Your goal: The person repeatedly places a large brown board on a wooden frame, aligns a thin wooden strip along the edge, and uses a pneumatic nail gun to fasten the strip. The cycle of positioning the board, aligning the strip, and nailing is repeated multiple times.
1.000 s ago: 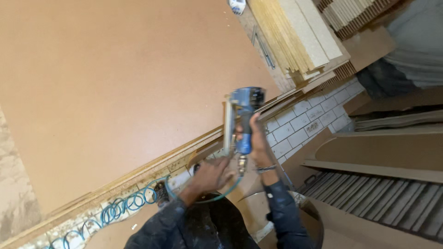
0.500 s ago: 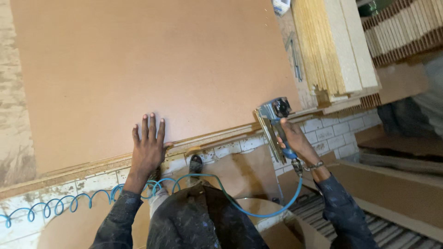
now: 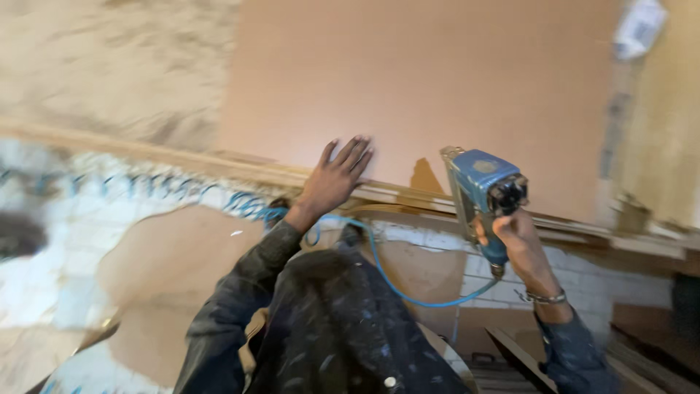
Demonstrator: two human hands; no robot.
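A large flat sheet of light brown fibreboard (image 3: 437, 80) fills the upper part of the view, its near edge running along a pale wooden strip (image 3: 240, 166). The person's left arm, in a dark speckled sleeve (image 3: 248, 284), stretches forward and up to that edge. The left hand (image 3: 332, 181) lies palm down on the board's lower edge, fingers straight, slightly spread and pointing away from the body. The right arm is bent, forearm raised, a thin bracelet (image 3: 547, 298) at the wrist. The right hand (image 3: 519, 237) is wrapped round the grip of a blue pneumatic nail gun (image 3: 483, 197), fingers curled tight, held just beside the board's edge, well apart from the left hand. A blue coiled air hose (image 3: 408, 288) loops from the gun's base across the person's chest.
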